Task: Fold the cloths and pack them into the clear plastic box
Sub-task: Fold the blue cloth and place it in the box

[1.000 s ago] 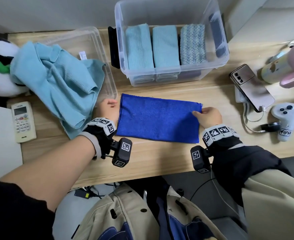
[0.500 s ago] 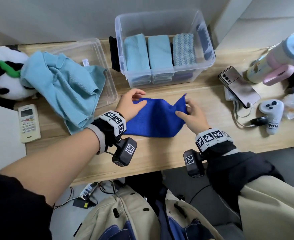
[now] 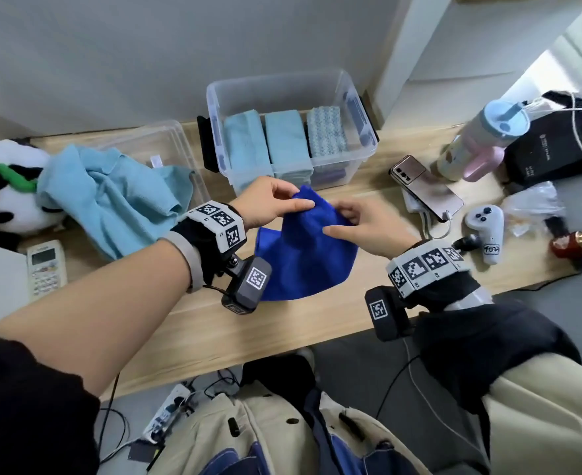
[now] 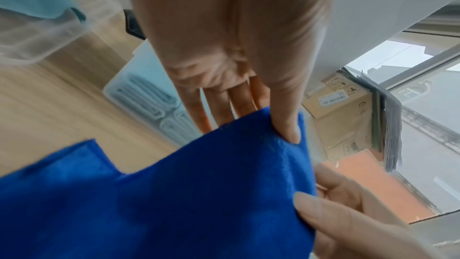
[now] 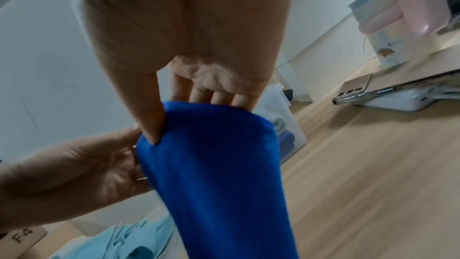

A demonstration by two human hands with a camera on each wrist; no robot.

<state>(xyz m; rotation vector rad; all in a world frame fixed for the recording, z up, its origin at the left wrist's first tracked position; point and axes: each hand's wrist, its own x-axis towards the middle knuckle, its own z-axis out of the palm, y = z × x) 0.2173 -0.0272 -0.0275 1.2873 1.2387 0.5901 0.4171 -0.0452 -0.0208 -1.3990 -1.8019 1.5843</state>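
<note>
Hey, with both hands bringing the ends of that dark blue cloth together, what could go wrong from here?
1. Left hand and right hand only pinch the top of the blue cloth; a corner could slip and the fold come out uneven.
2. Three folded cloths already sit in the clear plastic box, so a bulky fold may not fit the remaining gap.

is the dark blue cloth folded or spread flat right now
Partly folded, not flat: left hand and right hand pinch the blue cloth together at its raised top; its lower part drapes onto the desk.

Both hands (image 4: 248, 90) pinching blue cloth (image 4: 174, 194), seemingly above blurred clear box (image 4: 147, 103)
</note>
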